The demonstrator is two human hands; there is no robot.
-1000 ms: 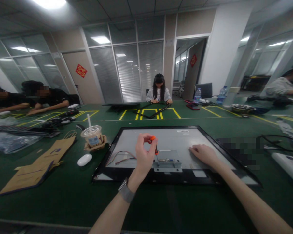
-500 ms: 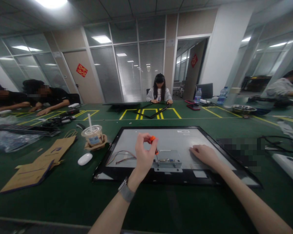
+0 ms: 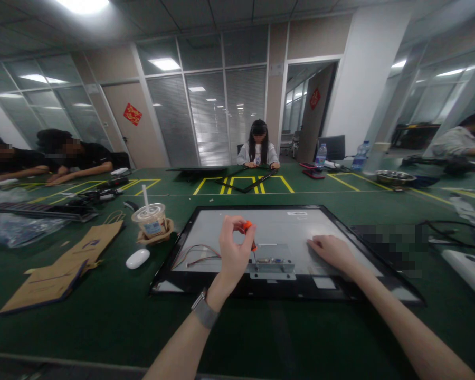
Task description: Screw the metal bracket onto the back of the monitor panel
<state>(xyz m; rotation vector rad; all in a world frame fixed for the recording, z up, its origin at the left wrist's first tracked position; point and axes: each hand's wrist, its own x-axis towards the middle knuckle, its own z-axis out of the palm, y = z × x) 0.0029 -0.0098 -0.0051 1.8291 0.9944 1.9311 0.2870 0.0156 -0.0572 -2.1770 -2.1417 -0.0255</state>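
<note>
A monitor panel [image 3: 285, 224] lies face down on the green table in front of me, its grey metal back up. My left hand [image 3: 233, 253] pinches an orange-handled screwdriver [image 3: 250, 236] held upright, its tip at the left end of a small metal port bracket [image 3: 275, 261]. My right hand [image 3: 332, 250] rests flat on the panel's back, just right of the bracket, fingers stretched out. Thin coloured wires [image 3: 193, 253] run across the panel's left part.
A plastic drink cup with a straw [image 3: 150, 219], a white mouse [image 3: 138, 258] and brown paper bags [image 3: 63, 264] lie to the left. Cables and a white device [image 3: 469, 266] are at the right. Other people sit at the far, left and right sides of the table.
</note>
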